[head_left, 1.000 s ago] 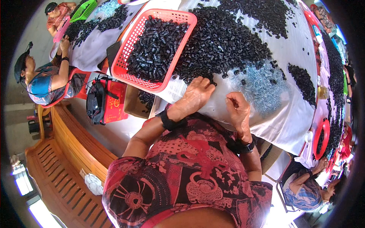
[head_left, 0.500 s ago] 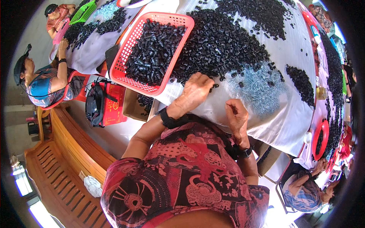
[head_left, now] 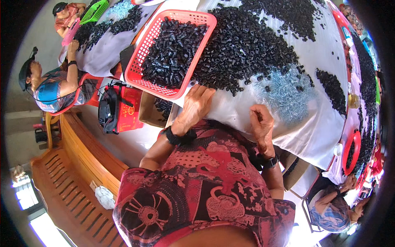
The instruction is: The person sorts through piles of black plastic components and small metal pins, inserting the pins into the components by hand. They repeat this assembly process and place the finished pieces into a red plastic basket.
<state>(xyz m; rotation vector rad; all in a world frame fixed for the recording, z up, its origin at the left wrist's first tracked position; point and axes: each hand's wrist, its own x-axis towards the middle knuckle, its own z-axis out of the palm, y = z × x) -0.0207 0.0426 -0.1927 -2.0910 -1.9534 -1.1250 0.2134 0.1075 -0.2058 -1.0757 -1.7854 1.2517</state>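
Note:
Beside the near right corner of the red plastic basket (head_left: 177, 96), my left hand (head_left: 196, 106) is over the white cloth with its fingers curled together. Whatever those fingers may hold is hidden. My right hand (head_left: 262, 122) hovers at the near edge of the table, thumb and fingers pinched; I cannot make out anything between them. Small black tubular plastic parts (head_left: 238, 49) form a large heap just beyond my left hand. A pile of small clear bluish plastic pieces (head_left: 288, 96) lies beyond my right hand. More black parts fill the basket.
A cardboard box (head_left: 150, 110) with black parts stands below the table edge, next to a red box (head_left: 131, 113) and a black bag (head_left: 109, 109). A wooden bench (head_left: 78, 185) is at the left. Co-workers sit at neighbouring tables on both sides.
My left hand has drawn back from the heap's edge, left and toward me, to beside the basket corner. My right hand stays pinched in about the same place. The view has shifted slightly.

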